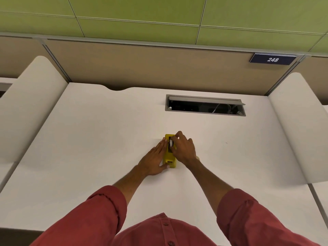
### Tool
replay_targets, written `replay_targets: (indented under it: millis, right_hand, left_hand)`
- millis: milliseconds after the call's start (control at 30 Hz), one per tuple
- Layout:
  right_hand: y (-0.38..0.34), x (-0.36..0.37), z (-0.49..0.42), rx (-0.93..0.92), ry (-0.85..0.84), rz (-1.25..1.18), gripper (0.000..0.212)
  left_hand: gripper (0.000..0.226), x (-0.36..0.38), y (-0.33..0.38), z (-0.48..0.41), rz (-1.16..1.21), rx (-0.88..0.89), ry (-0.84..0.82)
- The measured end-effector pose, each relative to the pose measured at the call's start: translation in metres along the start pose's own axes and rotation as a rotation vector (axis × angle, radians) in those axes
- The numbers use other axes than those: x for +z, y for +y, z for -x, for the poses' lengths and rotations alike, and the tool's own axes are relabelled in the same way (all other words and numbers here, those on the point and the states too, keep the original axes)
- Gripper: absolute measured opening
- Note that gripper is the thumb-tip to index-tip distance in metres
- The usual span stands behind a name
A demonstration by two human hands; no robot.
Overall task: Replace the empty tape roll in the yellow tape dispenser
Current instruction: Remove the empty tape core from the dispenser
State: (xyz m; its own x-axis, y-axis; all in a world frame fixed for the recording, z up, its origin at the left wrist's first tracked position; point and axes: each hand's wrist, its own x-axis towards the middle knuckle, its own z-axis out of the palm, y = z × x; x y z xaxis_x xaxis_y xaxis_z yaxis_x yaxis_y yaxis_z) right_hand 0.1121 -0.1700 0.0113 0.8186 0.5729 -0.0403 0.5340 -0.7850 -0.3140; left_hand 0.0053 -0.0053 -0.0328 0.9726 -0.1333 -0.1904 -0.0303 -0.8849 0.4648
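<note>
Red sleeves [99, 210], lower frame. Left hand [154, 160] flat, bracing dispenser [170, 157] on bench [88, 130]; right hand [182, 148] pinching roll [171, 143]. Risk: roll jams, dispenser tips.

The table [99, 132] has a smooth, matt, off-white top. On it the dispenser [170, 159] looks like glossy yellow plastic. Behind the dispenser, the hatch [204, 99] has a grey frame of matt metal. The sleeves [99, 215] are soft red cloth, and the wall panel [142, 68] behind looks like beige fabric.
</note>
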Motion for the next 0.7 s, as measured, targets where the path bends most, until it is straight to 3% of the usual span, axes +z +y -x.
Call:
replay_targets:
  millis: [367, 700]
  right_hand:
    - [-0.002, -0.005, -0.003, -0.031, 0.000, 0.008, 0.024]
    - [-0.002, -0.007, -0.001, 0.024, 0.055, -0.100, 0.027]
  left_hand:
    - [0.118, -0.007, 0.003, 0.000, 0.002, 0.025, -0.028]
    - [0.111, -0.015, 0.015, 0.007, 0.152, -0.010, -0.023]
